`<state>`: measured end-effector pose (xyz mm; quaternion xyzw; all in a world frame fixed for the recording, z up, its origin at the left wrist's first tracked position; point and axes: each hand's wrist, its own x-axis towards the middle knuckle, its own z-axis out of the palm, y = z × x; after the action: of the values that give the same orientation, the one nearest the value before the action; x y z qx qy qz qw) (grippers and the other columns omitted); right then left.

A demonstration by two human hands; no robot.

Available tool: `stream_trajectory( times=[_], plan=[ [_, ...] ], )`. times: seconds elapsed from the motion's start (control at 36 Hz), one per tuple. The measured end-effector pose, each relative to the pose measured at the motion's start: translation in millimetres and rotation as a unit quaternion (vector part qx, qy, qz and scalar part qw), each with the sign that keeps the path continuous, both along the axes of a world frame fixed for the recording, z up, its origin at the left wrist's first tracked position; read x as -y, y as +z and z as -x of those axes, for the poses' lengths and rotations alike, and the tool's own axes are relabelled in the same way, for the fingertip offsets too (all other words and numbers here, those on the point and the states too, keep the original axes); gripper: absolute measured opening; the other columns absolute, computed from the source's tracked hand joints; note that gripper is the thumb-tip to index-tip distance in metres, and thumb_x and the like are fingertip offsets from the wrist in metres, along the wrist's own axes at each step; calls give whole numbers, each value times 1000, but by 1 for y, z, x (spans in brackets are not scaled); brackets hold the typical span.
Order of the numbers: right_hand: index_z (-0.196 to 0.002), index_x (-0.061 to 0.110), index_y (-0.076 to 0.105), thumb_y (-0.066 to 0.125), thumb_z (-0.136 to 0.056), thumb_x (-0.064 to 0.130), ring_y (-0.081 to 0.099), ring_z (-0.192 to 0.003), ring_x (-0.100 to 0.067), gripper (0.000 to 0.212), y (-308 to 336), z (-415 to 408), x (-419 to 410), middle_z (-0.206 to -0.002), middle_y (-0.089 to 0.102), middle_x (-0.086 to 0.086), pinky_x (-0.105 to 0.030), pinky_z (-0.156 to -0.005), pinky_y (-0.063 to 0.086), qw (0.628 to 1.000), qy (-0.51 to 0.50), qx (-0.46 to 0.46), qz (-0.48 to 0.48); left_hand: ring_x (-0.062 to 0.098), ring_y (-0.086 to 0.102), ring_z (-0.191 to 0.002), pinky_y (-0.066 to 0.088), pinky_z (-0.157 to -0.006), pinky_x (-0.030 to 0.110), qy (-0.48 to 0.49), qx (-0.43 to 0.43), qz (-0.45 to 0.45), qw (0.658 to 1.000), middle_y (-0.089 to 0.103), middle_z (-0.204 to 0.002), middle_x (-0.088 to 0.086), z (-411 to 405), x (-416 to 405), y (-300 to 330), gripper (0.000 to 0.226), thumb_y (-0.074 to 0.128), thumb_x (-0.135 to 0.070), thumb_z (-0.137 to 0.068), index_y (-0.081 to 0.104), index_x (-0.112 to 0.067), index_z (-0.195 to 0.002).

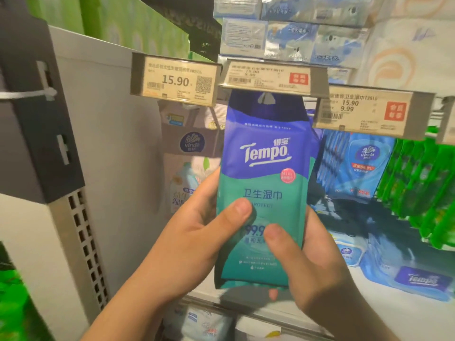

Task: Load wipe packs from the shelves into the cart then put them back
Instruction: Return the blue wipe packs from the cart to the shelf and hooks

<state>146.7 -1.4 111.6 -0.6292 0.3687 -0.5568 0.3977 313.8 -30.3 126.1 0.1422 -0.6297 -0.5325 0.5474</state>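
Note:
A blue and teal Tempo wipe pack (264, 168) is upright in front of the shelf, its hang hole just under the middle price tag (272, 76). My left hand (197, 232) grips its lower left side, thumb on the front. My right hand (310, 264) grips the lower right side, thumb also pressed on the front. The cart is out of view.
Vinda packs (187, 166) hang behind to the left, blue Vinda packs (364, 166) and green packs (418, 185) to the right. Flat Tempo packs (418, 281) lie on the white shelf. Tissue bundles (290, 38) are stacked above. A grey upright (81, 232) stands at left.

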Motion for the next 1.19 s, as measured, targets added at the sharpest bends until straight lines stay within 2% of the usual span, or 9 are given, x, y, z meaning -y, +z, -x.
stream_trajectory(
  times=[0.19, 0.39, 0.53, 0.72, 0.92, 1.0, 1.06, 1.11, 1.19],
  plan=[
    [-108, 41, 65, 68, -73, 55, 67, -57, -34, 38, -1, 1, 17, -94, 74, -6, -37, -41, 51, 999, -30, -4, -22, 20, 70, -110, 58, -83, 30, 12, 27, -22, 999, 71, -127, 5, 3, 13, -3, 36, 58, -28, -95, 63, -25, -130],
    [-113, 30, 64, 67, -80, 37, 69, -66, -40, 34, -22, -1, 26, -101, 74, -6, -42, -45, 52, 997, -58, 24, -55, 22, 67, -117, 56, -96, 38, 38, 66, -41, 996, 70, -130, 3, 2, 22, -27, 36, 57, -28, -97, 61, -27, -134],
    [-109, 23, 60, 73, -80, 44, 61, -56, -36, 39, -39, -1, 36, -90, 74, -8, -45, -50, 52, 994, -87, 11, -69, 23, 68, -117, 54, -97, 35, 67, 90, -93, 989, 72, -126, 3, 4, 27, -57, 38, 60, -30, -97, 61, -17, -134],
    [-108, 21, 58, 63, -73, 55, 60, -52, -21, 49, -44, -4, 56, -78, 70, -11, -34, -49, 49, 991, -113, 10, -78, 12, 72, -98, 53, -79, 29, 141, 119, -122, 975, 77, -110, -6, 21, 45, -69, 30, 54, -48, -90, 70, -40, -115],
    [-106, 19, 59, 60, -99, 32, 51, -42, -15, 15, -44, 2, 89, -61, 61, -3, -24, -42, 43, 984, -162, 11, -69, 19, 71, -93, 54, -87, 45, 176, 131, -143, 965, 78, -104, -3, 44, 72, -64, 31, 50, -55, -93, 69, -40, -112],
    [-103, 30, 64, 63, -92, 52, 60, -57, -10, 24, -48, 6, 108, -77, 70, 4, -26, -56, 47, 980, -185, -6, -69, 24, 73, -95, 55, -91, 50, 191, 133, -163, 959, 78, -106, -3, 54, 83, -59, 34, 49, -56, -94, 69, -38, -113],
    [-103, 32, 66, 64, -93, 50, 67, -70, -6, 21, -47, 8, 119, -91, 74, 9, -20, -60, 50, 978, -195, 5, -77, 24, 75, -95, 57, -92, 52, 202, 137, -173, 954, 78, -106, -3, 59, 93, -56, 37, 50, -59, -93, 68, -34, -114],
    [-102, 31, 67, 63, -96, 45, 70, -85, -4, 15, -43, 11, 127, -96, 75, 12, -16, -66, 51, 975, -206, 4, -81, 16, 76, -85, 62, -84, 40, 216, 146, -188, 947, 78, -103, -1, 62, 102, -52, 35, 51, -53, -100, 66, -26, -116],
    [-99, 28, 68, 61, -95, 50, 69, -69, -12, 23, -40, 11, 137, -79, 72, 11, -23, -53, 50, 973, -207, -1, -105, 22, 77, -83, 63, -79, 40, 225, 175, -213, 935, 77, -99, 6, 66, 114, -46, 40, 50, -54, -99, 66, -20, -113]
  ],
)
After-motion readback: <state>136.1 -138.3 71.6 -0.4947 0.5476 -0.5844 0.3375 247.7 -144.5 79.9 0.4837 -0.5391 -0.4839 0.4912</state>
